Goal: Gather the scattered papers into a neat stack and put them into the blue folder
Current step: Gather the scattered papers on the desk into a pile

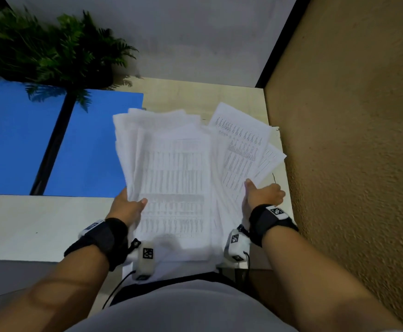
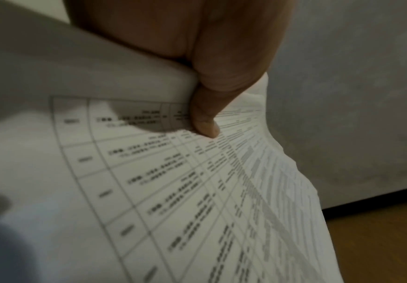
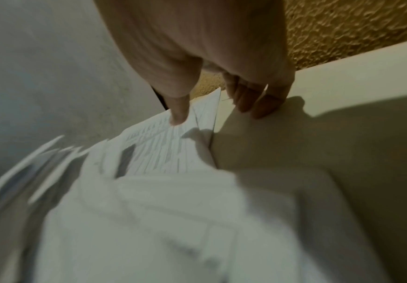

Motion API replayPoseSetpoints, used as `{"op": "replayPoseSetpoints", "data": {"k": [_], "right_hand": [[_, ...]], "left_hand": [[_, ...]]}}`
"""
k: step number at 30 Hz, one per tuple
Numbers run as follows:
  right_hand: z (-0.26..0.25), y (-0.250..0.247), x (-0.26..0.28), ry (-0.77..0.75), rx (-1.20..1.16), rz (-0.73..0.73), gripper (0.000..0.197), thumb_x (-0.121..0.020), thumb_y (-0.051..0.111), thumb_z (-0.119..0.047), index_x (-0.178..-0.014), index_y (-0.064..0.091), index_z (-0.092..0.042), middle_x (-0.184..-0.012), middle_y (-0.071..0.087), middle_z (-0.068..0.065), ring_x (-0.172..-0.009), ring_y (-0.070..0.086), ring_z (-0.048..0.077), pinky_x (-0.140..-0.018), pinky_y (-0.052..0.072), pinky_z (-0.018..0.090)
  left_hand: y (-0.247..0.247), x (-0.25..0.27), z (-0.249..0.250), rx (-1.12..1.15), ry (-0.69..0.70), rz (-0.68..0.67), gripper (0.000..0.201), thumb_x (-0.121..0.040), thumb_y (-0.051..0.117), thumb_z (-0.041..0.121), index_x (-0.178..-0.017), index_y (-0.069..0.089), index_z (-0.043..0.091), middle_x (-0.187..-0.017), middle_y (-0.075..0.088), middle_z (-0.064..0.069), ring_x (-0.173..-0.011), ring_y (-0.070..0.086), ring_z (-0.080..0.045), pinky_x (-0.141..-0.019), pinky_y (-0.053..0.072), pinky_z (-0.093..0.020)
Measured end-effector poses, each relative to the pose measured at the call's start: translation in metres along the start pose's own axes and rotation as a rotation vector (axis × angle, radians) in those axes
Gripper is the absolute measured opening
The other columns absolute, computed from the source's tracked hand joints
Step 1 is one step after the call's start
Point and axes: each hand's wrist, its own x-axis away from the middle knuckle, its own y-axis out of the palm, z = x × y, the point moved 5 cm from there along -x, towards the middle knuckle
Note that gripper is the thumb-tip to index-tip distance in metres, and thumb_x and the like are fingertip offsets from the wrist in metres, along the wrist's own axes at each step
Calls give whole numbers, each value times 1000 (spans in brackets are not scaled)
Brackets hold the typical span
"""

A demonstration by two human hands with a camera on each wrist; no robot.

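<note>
Black padded wrist strap (image 1: 104,238) behind the left grip (image 1: 128,207), another strap (image 1: 267,221) behind the right grip (image 1: 265,195), each with a white camera pod (image 1: 145,259) wearing black-and-white square tags (image 1: 147,253), thin black cable (image 1: 117,287), grey top (image 1: 183,305)

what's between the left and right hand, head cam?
Head view: a fanned stack of printed papers fills the gap between left hand and right hand. Left grips its edge; right thumb rests on a sheet.
</note>
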Motion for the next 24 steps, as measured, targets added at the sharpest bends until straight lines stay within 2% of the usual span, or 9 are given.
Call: {"op": "replayPoseSetpoints", "data": {"k": [2,5,8,10,12,15,18,21,24], "right_hand": [[-3,6,-7,57,-34,-47,91,-74,77,-55,-138,40,-2,-142,45,20,-132,44,38,-108,38,51],[-11,18,-7,65,33,-118,85,-72,72,-62,-135,49,-9,-138,47,16,-124,50,37,-105,42,49],[-18,30,-5,-1,57,-180,61,-85,66,-43,-132,53,-7,-135,52,17,-122,53,36,-100,44,41],[-22,36,0,-61,-103,-183,41,-91,63,-20,-128,57,-3,-129,61,17,-117,59,34,-93,47,35],[-23,41,6,-59,-273,-172,37,-92,59,-5,-129,57,-3,-127,63,14,-113,61,32,-94,48,34],[-12,48,11,-19,-324,-216,36,-92,60,-3,-128,57,-3,-127,63,15,-115,60,33,-103,47,39],[3,43,10,30,-346,-261,35,-93,62,-6,-127,57,0,-127,63,17,-113,60,32,-103,46,38],[0,17,10,-57,-390,-177,32,-95,56,-4,-127,58,-1,-121,64,11,-105,59,24,-92,44,28],[-23,-31,14,-215,-488,-18,32,-95,52,-6,-126,62,-8,-113,65,8,-105,61,25,-96,45,30]], "left_hand": [[-7,-1,-8,-43,-44,34,40,-94,60,5,-133,54,9,-121,66,-17,-109,63,-36,-100,49,-47],[-2,3,-10,-98,-79,89,37,-94,60,5,-130,54,2,-121,63,-18,-109,60,-37,-91,47,-38],[10,8,-1,-105,-69,97,33,-91,59,7,-124,57,3,-119,63,-16,-104,61,-34,-88,48,-35],[19,8,5,-93,-56,97,32,-86,59,11,-118,60,8,-119,62,-17,-101,63,-35,-88,53,-37],[27,10,12,-66,-58,94,32,-83,59,15,-115,61,10,-118,61,-16,-99,64,-34,-90,55,-40],[39,11,17,30,-54,65,28,-83,60,17,-111,60,13,-114,66,-14,-99,65,-33,-93,55,-44],[47,11,20,92,-23,28,27,-79,62,24,-106,60,20,-107,69,-9,-99,67,-32,-94,54,-51],[47,14,28,78,47,41,21,-84,64,18,-105,62,16,-105,70,-10,-97,67,-32,-92,55,-49],[42,13,32,21,79,29,18,-90,61,13,-108,62,13,-106,70,-9,-96,67,-30,-91,55,-44]]}}
